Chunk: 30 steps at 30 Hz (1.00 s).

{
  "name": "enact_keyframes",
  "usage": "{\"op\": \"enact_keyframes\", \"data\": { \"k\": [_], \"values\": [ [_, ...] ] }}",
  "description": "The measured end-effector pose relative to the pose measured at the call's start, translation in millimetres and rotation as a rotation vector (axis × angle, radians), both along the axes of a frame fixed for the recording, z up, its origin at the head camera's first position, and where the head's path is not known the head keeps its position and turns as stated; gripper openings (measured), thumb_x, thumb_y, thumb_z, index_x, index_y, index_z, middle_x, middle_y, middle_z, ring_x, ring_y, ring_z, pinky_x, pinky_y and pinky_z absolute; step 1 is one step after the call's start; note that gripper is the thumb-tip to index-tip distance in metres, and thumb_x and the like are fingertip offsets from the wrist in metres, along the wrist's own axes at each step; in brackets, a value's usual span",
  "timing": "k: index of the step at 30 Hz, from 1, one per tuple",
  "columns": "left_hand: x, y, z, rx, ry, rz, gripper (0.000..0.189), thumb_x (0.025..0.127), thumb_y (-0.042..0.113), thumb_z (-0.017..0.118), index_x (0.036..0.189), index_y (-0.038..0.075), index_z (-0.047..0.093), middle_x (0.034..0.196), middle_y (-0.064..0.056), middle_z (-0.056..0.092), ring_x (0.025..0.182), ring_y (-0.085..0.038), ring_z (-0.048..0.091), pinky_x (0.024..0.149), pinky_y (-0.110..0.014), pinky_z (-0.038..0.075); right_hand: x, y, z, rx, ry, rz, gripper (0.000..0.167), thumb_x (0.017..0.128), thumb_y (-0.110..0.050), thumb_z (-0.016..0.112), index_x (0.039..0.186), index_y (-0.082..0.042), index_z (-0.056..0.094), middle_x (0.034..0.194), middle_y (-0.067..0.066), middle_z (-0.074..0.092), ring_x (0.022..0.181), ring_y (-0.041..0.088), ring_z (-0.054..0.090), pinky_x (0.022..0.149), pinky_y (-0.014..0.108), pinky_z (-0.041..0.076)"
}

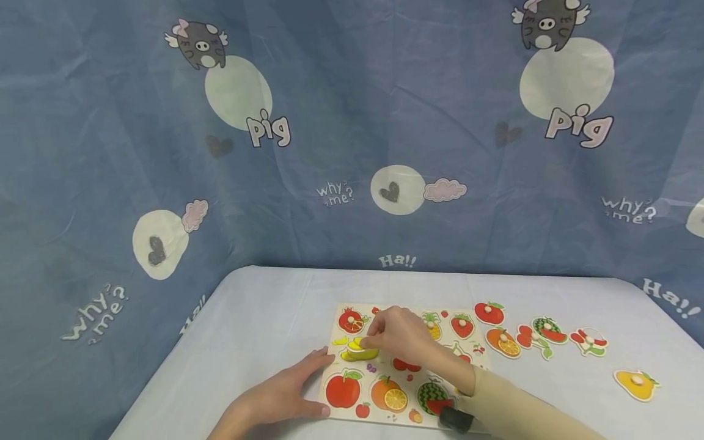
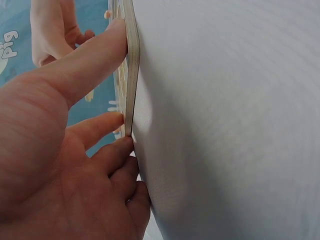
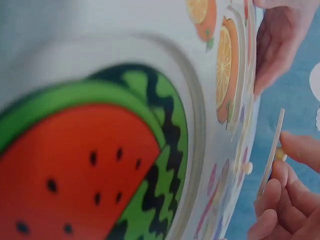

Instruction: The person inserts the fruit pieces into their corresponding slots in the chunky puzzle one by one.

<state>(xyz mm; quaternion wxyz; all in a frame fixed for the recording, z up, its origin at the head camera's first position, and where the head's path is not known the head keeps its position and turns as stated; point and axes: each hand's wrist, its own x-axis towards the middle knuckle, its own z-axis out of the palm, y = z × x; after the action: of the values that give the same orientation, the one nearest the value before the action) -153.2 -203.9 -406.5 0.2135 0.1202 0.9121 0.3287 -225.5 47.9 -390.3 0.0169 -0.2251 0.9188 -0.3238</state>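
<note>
A wooden fruit puzzle board lies on the white table. My right hand reaches across it from the right. Its thumb and fingertips pinch the small knob of a yellow banana puzzle piece at the board's left side. In the right wrist view the thin piece shows edge-on, tilted, above the board. My left hand touches the board's left edge, with thumb and fingers spread apart. In the left wrist view the thumb lies at the board's edge, and the other fingertips meet it lower down.
Right of the board lie loose knobbed pieces: a red fruit, an orange, cherries, a watermelon, another red-and-green piece and a yellow fruit. A blue printed curtain hangs behind the table.
</note>
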Motion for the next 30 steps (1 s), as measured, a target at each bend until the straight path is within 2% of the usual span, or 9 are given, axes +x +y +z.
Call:
{"op": "enact_keyframes", "data": {
  "k": [6, 10, 20, 30],
  "values": [
    [0.5, -0.4, 1.1, 0.013, 0.0, -0.002, 0.084, 0.075, 0.04, 0.083, 0.148, 0.023, 0.045, 0.158, -0.009, 0.031, 0.143, -0.035, 0.028, 0.107, -0.067, 0.028, -1.6, -3, -1.7, -0.02, -0.072, 0.022, 0.017, 0.079, -0.035, 0.082, 0.07, -0.025, 0.071, 0.065, -0.015, 0.062, 0.058, 0.01, 0.052, 0.051, 0.026, 0.04],
    [0.8, -0.3, 1.9, 0.021, -0.002, -0.004, 0.084, 0.076, 0.04, 0.083, 0.148, 0.023, 0.044, 0.158, -0.009, 0.031, 0.143, -0.035, 0.027, 0.107, -0.067, 0.027, -1.6, -5, -0.9, -0.001, -0.083, 0.035, 0.019, 0.078, -0.036, 0.082, 0.067, -0.026, 0.07, 0.064, -0.014, 0.062, 0.055, 0.01, 0.052, 0.049, 0.026, 0.039],
    [-0.1, -0.9, -0.1, 0.019, 0.004, -0.007, 0.084, 0.076, 0.04, 0.083, 0.148, 0.023, 0.044, 0.158, -0.009, 0.031, 0.143, -0.034, 0.027, 0.108, -0.066, 0.027, -5.5, -12, -2.4, 0.009, -0.077, 0.082, 0.02, 0.078, -0.033, 0.083, 0.066, -0.022, 0.07, 0.063, -0.014, 0.061, 0.057, 0.01, 0.052, 0.049, 0.026, 0.041],
    [-0.3, -0.4, -0.8, 0.011, -0.002, 0.003, 0.084, 0.074, 0.039, 0.084, 0.147, 0.024, 0.045, 0.157, -0.008, 0.032, 0.143, -0.034, 0.028, 0.107, -0.066, 0.028, -9.7, -13, -7.6, 0.033, -0.057, 0.121, 0.021, 0.078, -0.033, 0.083, 0.063, -0.024, 0.071, 0.06, -0.014, 0.061, 0.054, 0.009, 0.051, 0.048, 0.025, 0.04]
  ]
}}
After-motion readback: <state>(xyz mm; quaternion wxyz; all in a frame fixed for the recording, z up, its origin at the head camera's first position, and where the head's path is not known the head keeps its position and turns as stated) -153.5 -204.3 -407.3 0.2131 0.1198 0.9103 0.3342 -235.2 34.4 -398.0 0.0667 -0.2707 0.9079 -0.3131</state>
